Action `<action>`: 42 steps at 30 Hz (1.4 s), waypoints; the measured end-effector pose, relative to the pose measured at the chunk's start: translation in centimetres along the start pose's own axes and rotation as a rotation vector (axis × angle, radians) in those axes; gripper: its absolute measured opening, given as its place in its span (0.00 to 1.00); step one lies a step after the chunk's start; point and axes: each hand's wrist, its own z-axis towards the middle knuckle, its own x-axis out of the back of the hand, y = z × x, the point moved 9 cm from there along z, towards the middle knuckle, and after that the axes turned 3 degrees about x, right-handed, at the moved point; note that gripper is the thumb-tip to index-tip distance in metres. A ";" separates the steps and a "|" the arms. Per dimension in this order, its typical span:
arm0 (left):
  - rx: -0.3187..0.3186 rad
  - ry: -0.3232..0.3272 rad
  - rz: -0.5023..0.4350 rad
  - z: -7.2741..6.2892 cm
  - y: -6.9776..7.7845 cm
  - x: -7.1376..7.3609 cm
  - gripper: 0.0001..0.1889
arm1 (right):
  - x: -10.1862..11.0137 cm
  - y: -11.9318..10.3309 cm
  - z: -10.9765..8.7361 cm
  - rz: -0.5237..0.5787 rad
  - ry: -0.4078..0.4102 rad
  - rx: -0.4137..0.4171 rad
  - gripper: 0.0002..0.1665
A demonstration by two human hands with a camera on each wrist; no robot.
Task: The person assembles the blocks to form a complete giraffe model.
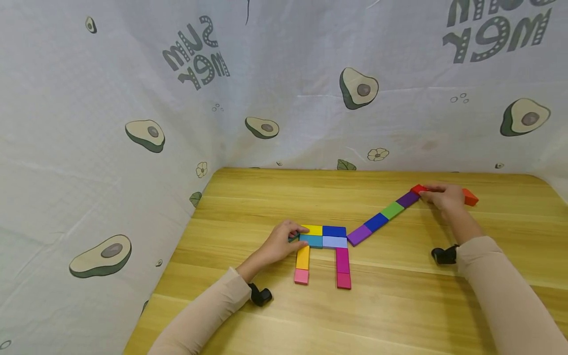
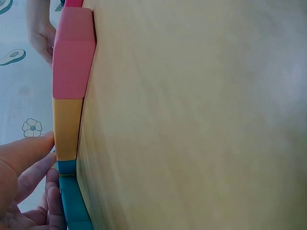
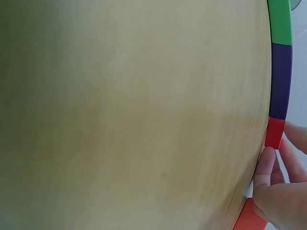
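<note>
Wooden blocks lie flat in a figure with two legs and a slanting row. My left hand (image 1: 278, 241) rests at the figure's left end, its fingertips on the yellow block (image 1: 314, 230) and the teal block (image 1: 311, 241). A dark green block (image 1: 294, 238) shows between its thumb and fingers. At the far end of the slanting row, my right hand (image 1: 447, 198) pinches a small red block (image 3: 275, 132). This block meets the end of the dark purple block (image 3: 281, 81). An orange-red block (image 1: 470, 197) lies just behind the right hand.
Blue (image 1: 334, 231) and pale blue (image 1: 335, 242) blocks fill the body's right half. One leg has an orange-yellow block (image 1: 302, 258) and a pink block (image 1: 301, 276); the other has magenta blocks (image 1: 342, 260). A printed cloth (image 1: 301, 98) hangs behind the wooden table (image 1: 399, 315).
</note>
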 end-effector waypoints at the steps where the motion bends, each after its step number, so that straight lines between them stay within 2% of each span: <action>1: 0.001 0.000 -0.001 0.0 0.0 0.0 0.16 | 0.0 0.0 0.0 0.001 0.001 0.002 0.33; 17: 0.002 0.005 -0.007 0.0 -0.3 -0.1 0.16 | -0.3 -0.5 -0.5 -0.024 -0.008 0.038 0.30; 28: 0.002 0.003 -0.002 -0.1 -0.2 -0.1 0.17 | -0.2 -0.1 -0.2 -0.009 -0.007 0.020 0.28; 35: 0.003 0.000 -0.001 0.0 -0.3 -0.1 0.17 | -0.2 -0.2 -0.5 -0.027 -0.013 0.022 0.31; 40: -0.001 0.001 -0.008 0.1 -0.3 -0.1 0.16 | 0.9 -1.1 -0.9 -0.042 0.005 0.108 0.30; 42: -0.005 0.002 -0.007 0.2 -0.3 -0.1 0.16 | 1.7 -1.5 -1.1 -0.033 0.026 0.146 0.22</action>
